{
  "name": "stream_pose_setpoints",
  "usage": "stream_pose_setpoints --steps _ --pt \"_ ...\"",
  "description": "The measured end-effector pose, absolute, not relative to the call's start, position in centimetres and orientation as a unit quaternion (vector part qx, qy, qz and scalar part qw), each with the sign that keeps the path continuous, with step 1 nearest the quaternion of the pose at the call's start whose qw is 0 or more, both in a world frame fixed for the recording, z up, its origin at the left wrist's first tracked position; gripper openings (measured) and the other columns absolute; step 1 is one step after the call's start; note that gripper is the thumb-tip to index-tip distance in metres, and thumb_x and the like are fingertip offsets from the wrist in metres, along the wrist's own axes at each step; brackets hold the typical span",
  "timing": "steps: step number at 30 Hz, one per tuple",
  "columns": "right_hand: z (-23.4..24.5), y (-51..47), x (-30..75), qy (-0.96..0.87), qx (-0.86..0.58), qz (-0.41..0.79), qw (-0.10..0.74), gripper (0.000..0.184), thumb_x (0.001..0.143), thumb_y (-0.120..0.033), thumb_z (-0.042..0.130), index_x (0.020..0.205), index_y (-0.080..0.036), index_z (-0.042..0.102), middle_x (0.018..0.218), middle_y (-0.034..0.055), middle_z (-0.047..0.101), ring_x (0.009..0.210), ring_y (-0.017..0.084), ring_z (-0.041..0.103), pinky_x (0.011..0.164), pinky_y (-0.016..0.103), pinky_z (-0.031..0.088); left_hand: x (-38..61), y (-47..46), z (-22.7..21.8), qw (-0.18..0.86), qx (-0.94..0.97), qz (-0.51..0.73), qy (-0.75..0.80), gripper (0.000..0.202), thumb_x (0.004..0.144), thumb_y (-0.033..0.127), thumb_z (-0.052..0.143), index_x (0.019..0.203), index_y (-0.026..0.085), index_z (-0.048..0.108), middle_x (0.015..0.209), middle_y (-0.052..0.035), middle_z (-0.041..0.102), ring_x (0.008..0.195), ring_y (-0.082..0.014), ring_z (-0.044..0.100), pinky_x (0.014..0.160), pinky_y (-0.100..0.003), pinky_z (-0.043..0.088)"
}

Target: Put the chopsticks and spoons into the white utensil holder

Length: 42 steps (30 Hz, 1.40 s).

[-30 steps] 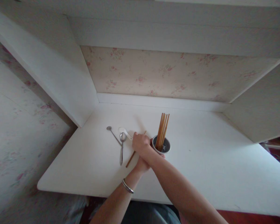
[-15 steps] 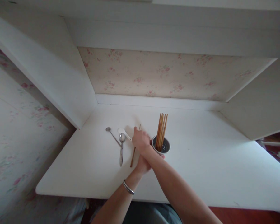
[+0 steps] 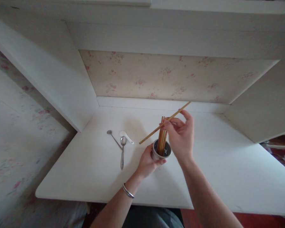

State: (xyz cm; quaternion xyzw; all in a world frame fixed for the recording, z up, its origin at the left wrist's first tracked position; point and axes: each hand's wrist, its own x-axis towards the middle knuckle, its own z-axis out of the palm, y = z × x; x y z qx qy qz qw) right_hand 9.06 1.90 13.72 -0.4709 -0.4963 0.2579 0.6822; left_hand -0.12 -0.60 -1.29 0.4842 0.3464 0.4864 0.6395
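Observation:
My left hand (image 3: 148, 162) is wrapped round a metal utensil holder (image 3: 154, 155) with small holes in its bottom. Several wooden chopsticks (image 3: 161, 142) stand upright inside it. Above the holder, my right hand (image 3: 181, 133) pinches a single chopstick (image 3: 150, 136), which slants from lower left to upper right across the tops of the others. To the left on the table lie a metal spoon (image 3: 123, 141), a white spoon (image 3: 127, 136) and a long-handled metal spoon (image 3: 114, 136) with a small round head. The two metal handles lie close together.
The white tabletop (image 3: 218, 164) has a panel (image 3: 61, 82) rising on its left and another on its right. Behind it is floral wallpaper (image 3: 156, 76), with a white ledge (image 3: 142, 103) along the base. Various items sit on a shelf (image 3: 280, 155) at the far right.
My right hand has picked up the chopstick from the table beside the spoons and carried it right, above the holder. My left hand keeps its hold on the holder.

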Motion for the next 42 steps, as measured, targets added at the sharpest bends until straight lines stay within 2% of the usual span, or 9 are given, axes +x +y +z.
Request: stream_pose_setpoints --steps 5,8,12,21,38,42 --pt "13.1 2.5 14.7 -0.459 -0.525 0.249 0.672 0.025 0.082 -0.032 0.064 0.104 -0.021 0.063 0.089 0.0019 0.070 0.073 0.016 0.070 0.066 0.030 0.060 -0.3 -0.7 -1.3 0.630 0.498 0.481 0.351 0.072 0.061 0.019 0.086 0.126 0.019 0.054 0.123 -0.0092 0.064 0.113 -0.0257 0.059 0.104 -0.044 0.041" --pt "11.5 2.5 16.0 -0.451 -0.570 0.249 0.640 0.025 0.082 -0.041 0.064 0.097 -0.020 0.066 0.085 0.0029 0.070 0.071 0.018 0.070 0.061 0.031 0.061 -0.5 -0.8 -0.9 0.626 0.505 0.477 0.355 0.071 0.061 0.019 0.086 0.124 0.019 0.055 0.122 -0.0087 0.065 0.112 -0.0250 0.060 0.103 -0.042 0.041" --pt "9.8 2.1 15.9 -0.469 -0.618 0.256 0.578 0.033 0.085 -0.050 0.060 0.092 -0.019 0.068 0.083 0.0046 0.071 0.068 0.019 0.071 0.062 0.033 0.061 -0.5 -0.9 -0.4 0.630 0.506 0.472 0.352 0.069 0.062 0.019 0.086 0.124 0.018 0.055 0.120 -0.0089 0.065 0.109 -0.0247 0.061 0.100 -0.040 0.043" --pt "7.1 1.9 15.5 -0.561 -0.650 0.216 0.465 0.035 0.090 -0.049 0.050 0.093 -0.021 0.071 0.080 0.0045 0.073 0.070 0.019 0.071 0.068 0.031 0.057 -0.3 -0.8 -0.7 0.646 0.493 0.468 0.348 0.073 0.063 0.020 0.086 0.127 0.018 0.051 0.124 -0.0113 0.063 0.113 -0.0267 0.060 0.103 -0.042 0.042" --pt "6.3 1.4 15.2 -0.595 -0.641 0.213 0.436 0.039 0.092 -0.049 0.047 0.100 -0.021 0.073 0.095 0.0065 0.075 0.082 0.021 0.071 0.076 0.033 0.055 -0.1 -0.7 -1.2 0.644 0.489 0.470 0.354 0.077 0.061 0.021 0.087 0.129 0.018 0.050 0.129 -0.0125 0.061 0.118 -0.0279 0.057 0.105 -0.043 0.041" --pt "5.6 0.7 15.5 -0.566 -0.638 0.261 0.452 0.044 0.091 -0.053 0.050 0.114 -0.020 0.067 0.110 0.0101 0.071 0.092 0.024 0.070 0.079 0.036 0.056 0.0 -0.6 -1.4 0.651 0.488 0.471 0.343 0.076 0.062 0.021 0.086 0.129 0.017 0.051 0.130 -0.0133 0.061 0.120 -0.0287 0.056 0.106 -0.045 0.040"
